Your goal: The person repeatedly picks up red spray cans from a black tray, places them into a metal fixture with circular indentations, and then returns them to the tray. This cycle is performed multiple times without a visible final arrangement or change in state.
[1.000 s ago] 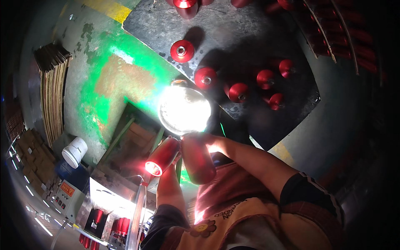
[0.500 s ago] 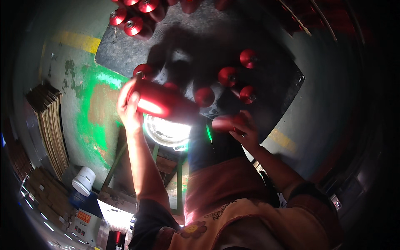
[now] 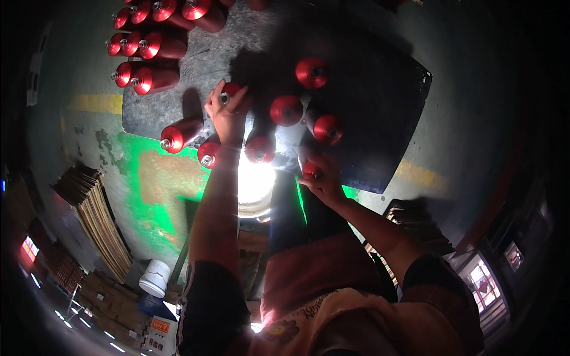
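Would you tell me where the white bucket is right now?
In the head view, the white bucket stands at lower left, just outside the left forearm, below the stack of flat cardboard.

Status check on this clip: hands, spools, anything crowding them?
Left hand closed on a red thread spool over the dark board. Right hand grips another red spool. Upright spools crowd between; bright lamp glare below.
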Demonstrator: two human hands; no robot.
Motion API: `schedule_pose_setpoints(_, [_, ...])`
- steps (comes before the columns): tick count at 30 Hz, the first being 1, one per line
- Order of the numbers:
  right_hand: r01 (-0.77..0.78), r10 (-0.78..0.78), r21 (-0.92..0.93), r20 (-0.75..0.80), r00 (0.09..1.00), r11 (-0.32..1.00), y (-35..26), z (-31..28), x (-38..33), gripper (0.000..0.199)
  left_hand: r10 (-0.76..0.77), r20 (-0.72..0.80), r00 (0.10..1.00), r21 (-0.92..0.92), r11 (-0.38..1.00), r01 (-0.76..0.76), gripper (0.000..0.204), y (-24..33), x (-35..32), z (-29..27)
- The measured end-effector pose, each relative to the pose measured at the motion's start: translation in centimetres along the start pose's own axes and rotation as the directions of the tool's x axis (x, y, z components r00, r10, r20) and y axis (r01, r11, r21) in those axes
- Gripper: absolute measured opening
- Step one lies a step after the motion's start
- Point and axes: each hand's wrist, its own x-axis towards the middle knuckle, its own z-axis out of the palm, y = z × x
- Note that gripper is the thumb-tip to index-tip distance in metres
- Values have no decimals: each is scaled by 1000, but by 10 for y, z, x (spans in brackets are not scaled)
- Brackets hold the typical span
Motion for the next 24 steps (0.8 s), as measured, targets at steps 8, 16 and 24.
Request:
schedule_pose_setpoints(8, [-38, 6, 239, 134, 991, 970, -12, -18, 19, 26, 42, 102, 994, -294, 956, -11, 29, 34, -68, -46])
schedule_pose_setpoints(16, [-118, 89, 411, 91, 992, 904, 11, 6, 21, 31, -21, 263, 965, -172, 983, 68, 23, 48, -82, -2])
schedule_pose_setpoints(24, [-578, 620, 306, -54, 783, 757, 21, -39, 72, 39, -212, 656, 724, -343, 772, 536, 38, 89, -25, -5])
